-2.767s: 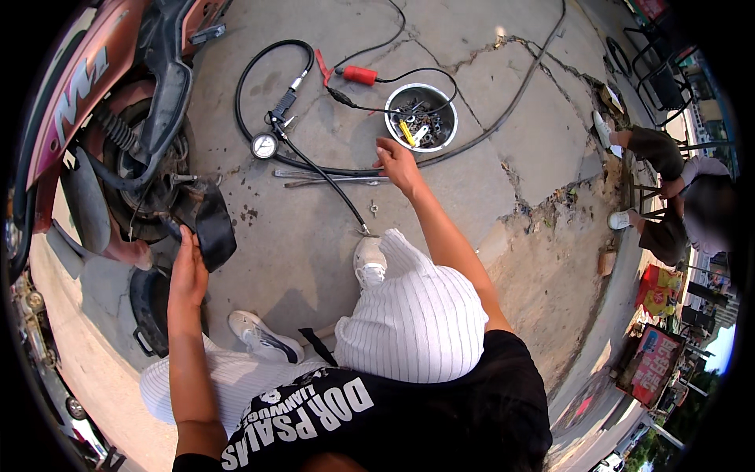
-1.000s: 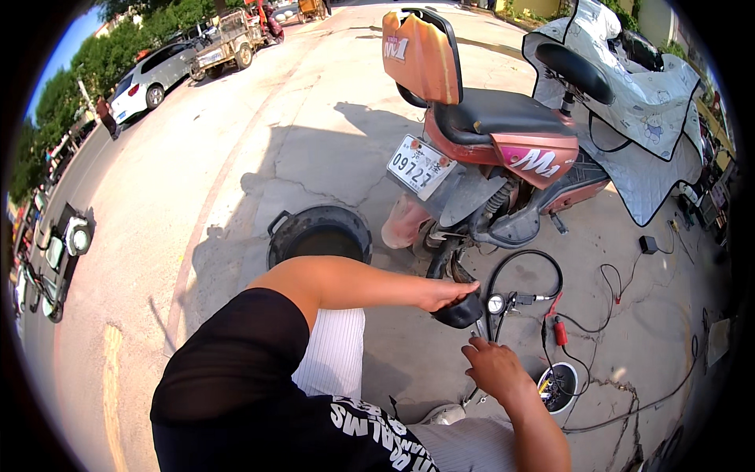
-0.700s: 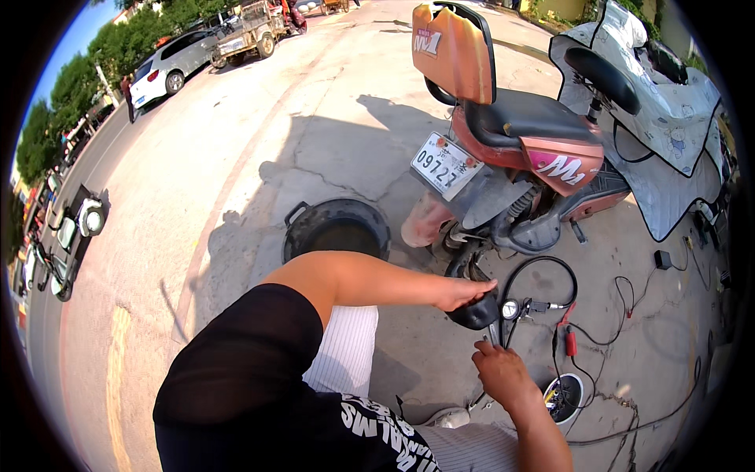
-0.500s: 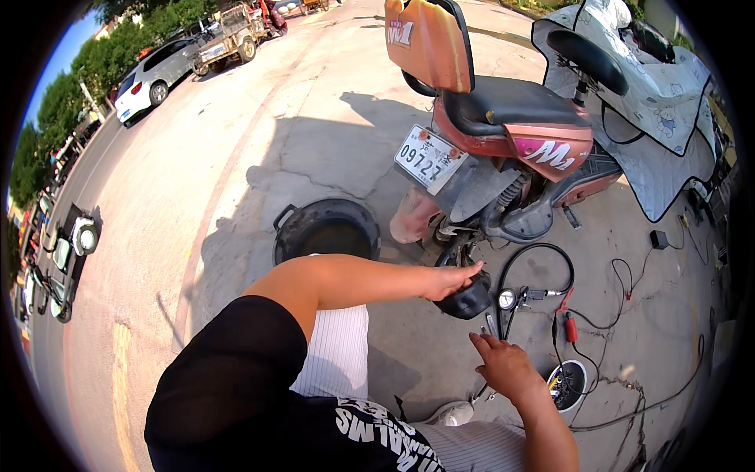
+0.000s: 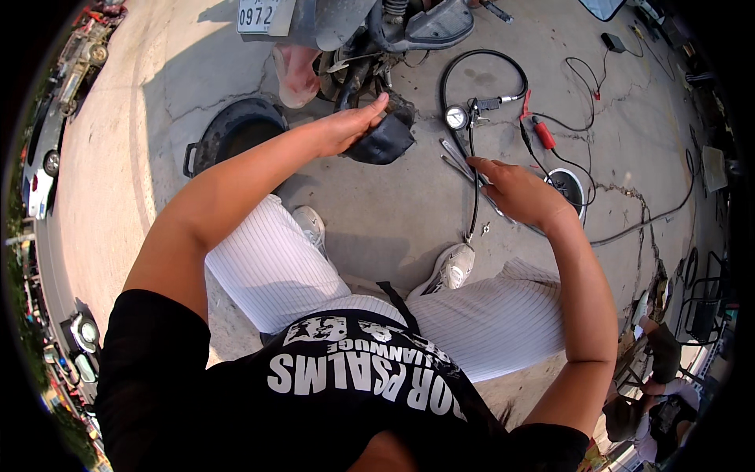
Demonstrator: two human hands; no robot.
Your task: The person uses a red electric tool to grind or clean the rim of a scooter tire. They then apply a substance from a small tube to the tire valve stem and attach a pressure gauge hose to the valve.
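Observation:
My left hand (image 5: 354, 128) reaches across with its fingers stretched out, lying against a black, rounded, rubbery-looking thing (image 5: 384, 141) below the rear of a parked scooter (image 5: 429, 30). Whether that thing is part of the wheel I cannot tell. Over the ground to the right hovers my right hand (image 5: 519, 191), forefinger extended and the other fingers partly bent, with nothing seen in it. Its fingertips are close to several slim metal bars (image 5: 454, 153) lying on the concrete. Just beyond them is a black air hose with a round pressure gauge (image 5: 455, 117).
A black basin (image 5: 206, 149) stands at left on the concrete. Right of my right hand are a small white tub (image 5: 582, 189), a red-handled clip (image 5: 544, 134) with cables, and a small black box (image 5: 613, 42). Another person (image 5: 668, 417) is at the lower right edge.
The view has tilted down, bringing my legs and shoes into sight. My right hand has moved forward to the metal bars. My left hand stays at the black thing.

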